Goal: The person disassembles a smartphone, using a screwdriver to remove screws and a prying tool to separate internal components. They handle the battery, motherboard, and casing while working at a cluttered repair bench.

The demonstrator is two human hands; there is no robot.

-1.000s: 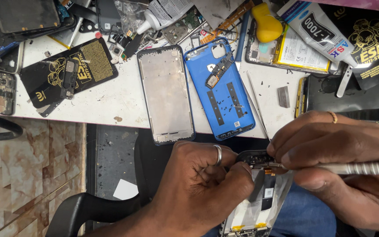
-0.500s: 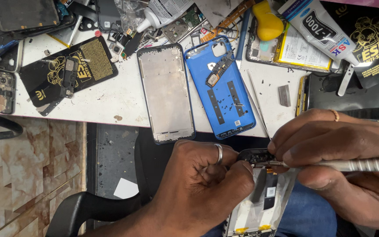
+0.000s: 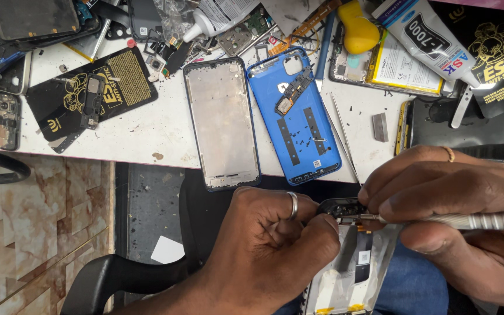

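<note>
My left hand point(image 3: 269, 248), a ring on one finger, grips the top of an opened phone body point(image 3: 354, 271) held over my lap below the table edge. My right hand point(image 3: 456, 210), also ringed, holds a slim metal screwdriver point(image 3: 473, 220) whose tip rests on the dark upper part of that phone point(image 3: 342, 209). On the white table point(image 3: 153, 125) above lie a grey phone mid-frame point(image 3: 223, 122) and a blue back cover point(image 3: 298, 116) with a small part on it.
Scattered over the table are black anti-static bags point(image 3: 97, 93), a yellow blower bulb point(image 3: 360, 29), a glue tube point(image 3: 433, 41), a battery in a phone body point(image 3: 401, 67), tweezers point(image 3: 342, 137) and several circuit parts. A black chair arm point(image 3: 118, 274) and tiled floor point(image 3: 30, 233) show at the lower left.
Both hands stay on the phone; the screwdriver tip has shifted only slightly. The view has barely moved.
</note>
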